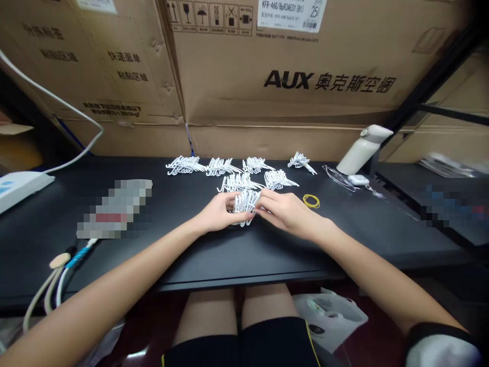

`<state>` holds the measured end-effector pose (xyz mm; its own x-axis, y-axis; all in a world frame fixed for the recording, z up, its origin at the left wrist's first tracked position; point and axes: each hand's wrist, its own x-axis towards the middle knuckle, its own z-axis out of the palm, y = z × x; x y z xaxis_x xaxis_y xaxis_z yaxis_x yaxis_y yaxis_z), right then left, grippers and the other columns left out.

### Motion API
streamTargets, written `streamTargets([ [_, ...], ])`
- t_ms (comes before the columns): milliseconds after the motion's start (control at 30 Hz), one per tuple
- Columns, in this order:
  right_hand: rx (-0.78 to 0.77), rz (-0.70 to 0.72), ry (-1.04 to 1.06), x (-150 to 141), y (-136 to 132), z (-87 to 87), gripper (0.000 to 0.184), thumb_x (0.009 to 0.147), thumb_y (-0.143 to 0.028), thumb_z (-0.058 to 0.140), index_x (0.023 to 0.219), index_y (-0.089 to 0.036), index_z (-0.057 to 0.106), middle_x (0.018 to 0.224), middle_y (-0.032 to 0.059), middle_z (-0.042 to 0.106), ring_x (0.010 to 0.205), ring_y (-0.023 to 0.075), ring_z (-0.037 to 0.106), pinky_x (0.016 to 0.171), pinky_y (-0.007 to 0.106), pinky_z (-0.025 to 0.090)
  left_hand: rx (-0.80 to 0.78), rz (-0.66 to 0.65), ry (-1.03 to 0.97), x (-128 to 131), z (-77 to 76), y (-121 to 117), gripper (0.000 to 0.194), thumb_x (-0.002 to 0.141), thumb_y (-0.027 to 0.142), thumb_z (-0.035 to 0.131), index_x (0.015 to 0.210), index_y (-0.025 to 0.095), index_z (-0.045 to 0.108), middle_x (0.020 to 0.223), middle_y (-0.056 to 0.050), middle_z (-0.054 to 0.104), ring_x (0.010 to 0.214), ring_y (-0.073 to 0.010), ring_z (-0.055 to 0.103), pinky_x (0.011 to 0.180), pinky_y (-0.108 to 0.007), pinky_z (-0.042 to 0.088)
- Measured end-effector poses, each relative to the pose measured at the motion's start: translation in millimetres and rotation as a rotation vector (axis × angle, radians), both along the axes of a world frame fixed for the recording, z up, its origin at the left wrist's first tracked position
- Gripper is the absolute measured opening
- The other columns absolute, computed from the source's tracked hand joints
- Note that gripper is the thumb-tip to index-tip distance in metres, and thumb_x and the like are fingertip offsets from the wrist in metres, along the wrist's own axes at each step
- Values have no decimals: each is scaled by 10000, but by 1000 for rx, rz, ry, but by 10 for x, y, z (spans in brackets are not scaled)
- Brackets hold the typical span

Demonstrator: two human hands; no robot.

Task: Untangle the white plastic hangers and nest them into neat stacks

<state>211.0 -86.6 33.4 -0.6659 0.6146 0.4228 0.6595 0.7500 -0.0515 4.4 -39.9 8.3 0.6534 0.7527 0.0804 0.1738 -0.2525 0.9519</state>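
So, left hand point(218, 211) grips a bunch of thin white hooked rods point(245, 204), with 6 similar bunches point(240, 182) 10-to-2 o'clock beyond. Right hand point(287, 210) touches the held bunch's 3 o'clock side; can't tell if it's pinching.

Soft light covers my table point(225, 255); the floor point(148, 326) below is dim with slight glare. Wide-angle distortion stretches my left forearm point(130, 277), my right sleeve point(443, 349) blurs, and pixelation masks two patches.
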Motion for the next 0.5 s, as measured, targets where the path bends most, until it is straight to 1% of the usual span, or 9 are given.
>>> streamTargets([
  [133,-104,63,82,71,52,4,131,945,-232,427,870,-171,514,834,42,525,656,125,468,580,243,379,-39,76,39,6,15,-8,414,658,380,747,959,118,635,808,-48,690,693,-158,630,625,-257,494],
  [200,-149,115,135,98,79,-7,123,937,-223,446,857,-171,523,810,36,523,664,126,467,593,246,388,-74,103,27,9,27,-15,422,646,377,758,956,117,640,823,-51,697,708,-161,635,640,-263,498],
  [300,-194,173,216,91,93,-32,111,914,-211,490,833,-168,553,747,19,516,648,121,466,594,246,391,-121,109,-7,9,37,-23,433,625,369,780,953,117,651,873,-62,710,761,-176,647,703,-286,507],
  [367,-213,135,304,65,87,-47,116,893,-220,527,794,-169,558,694,4,513,617,113,465,587,246,396,-166,120,-37,3,30,-22,447,615,368,793,962,122,657,901,-70,717,790,-188,653,732,-300,507],
  [433,-227,25,423,34,77,-57,152,876,-251,558,747,-173,543,659,-3,520,588,108,467,578,249,408,-219,146,-85,-6,13,-13,467,619,375,795,992,130,659,937,-80,720,827,-202,657,752,-308,506],
  [500,-260,-78,533,8,71,-65,180,856,-305,590,741,-178,534,679,5,549,592,112,492,568,250,432,-265,185,-150,-10,-5,2,484,652,401,775,1038,133,657,980,-91,717,869,-213,659,774,-310,503],
])
